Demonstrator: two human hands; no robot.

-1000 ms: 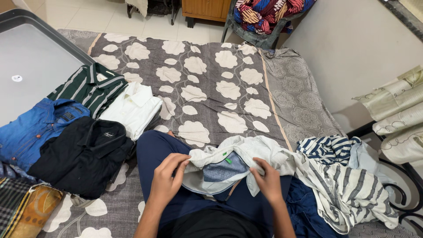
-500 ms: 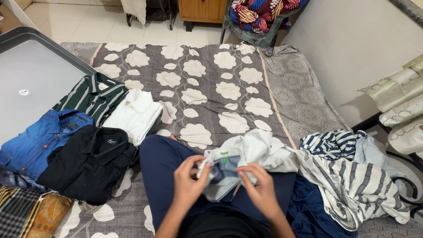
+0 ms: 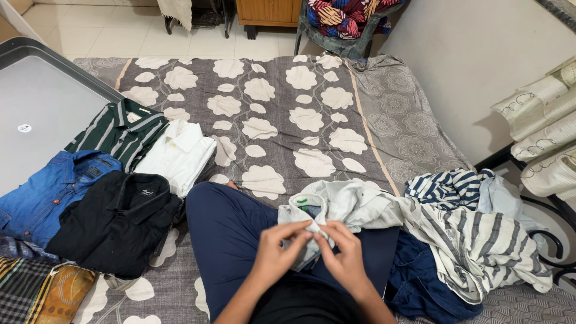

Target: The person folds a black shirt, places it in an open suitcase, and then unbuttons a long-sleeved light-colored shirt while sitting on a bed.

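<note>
A pale, off-white shirt (image 3: 351,204) is being worked on in the lower middle of the frame, where it lies crumpled across a lap in dark blue trousers (image 3: 231,231). The left hand (image 3: 277,252) and the right hand (image 3: 345,258) are brought close together over the near edge of the garment, and a small fold of its cloth, beside the collar with a green tag, is pinched between the fingertips of both; the motion blur makes the exact grip hard to read. The step in hand is judged to be the fastening or straightening of the shirt's front near the collar, before it is laid flat. For the next move a steady two-handed pinch would be called for, with the cloth kept taut between the hands so that the edges can be lined up. The bulk of the shirt is spread away from the hands toward the right of the frame, where it touches a heap of unfolded clothes, among them a blue-and-white striped garment (image 3: 447,189) and a grey-striped one (image 3: 480,246). At the left of the frame, well apart from the hands, folded shirts are set side by side on the flowered bedspread (image 3: 288,114): a black shirt (image 3: 117,222), a blue denim shirt (image 3: 45,192), a green striped shirt (image 3: 120,132) and a white shirt (image 3: 180,156).
</note>
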